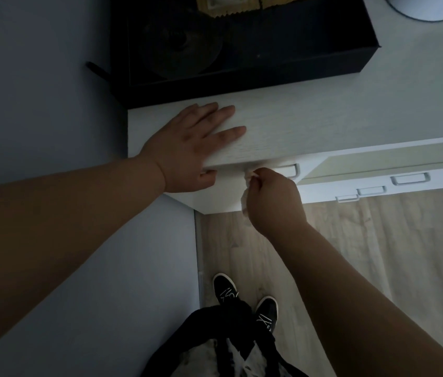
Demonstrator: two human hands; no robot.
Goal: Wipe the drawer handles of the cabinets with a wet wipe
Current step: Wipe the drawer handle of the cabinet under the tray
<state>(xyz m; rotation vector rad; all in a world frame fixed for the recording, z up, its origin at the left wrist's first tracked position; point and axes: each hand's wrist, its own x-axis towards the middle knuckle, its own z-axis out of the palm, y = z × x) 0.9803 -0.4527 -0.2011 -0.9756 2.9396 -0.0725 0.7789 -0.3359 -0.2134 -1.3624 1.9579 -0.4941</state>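
I look down on a white cabinet. My left hand lies flat on its top near the left front corner, fingers straight, thumb hooked over the front edge. My right hand grips a crumpled white wet wipe and holds it against the top drawer's metal handle, whose left part is hidden behind the hand and the cabinet's edge. To the right, the neighbouring cabinet shows several more metal handles stepping down its drawer fronts.
A black tray with dark round items sits on the cabinet top at the back. A white round object stands at the top right. A blue-grey wall runs along the left. Below are wood flooring and my black shoes.
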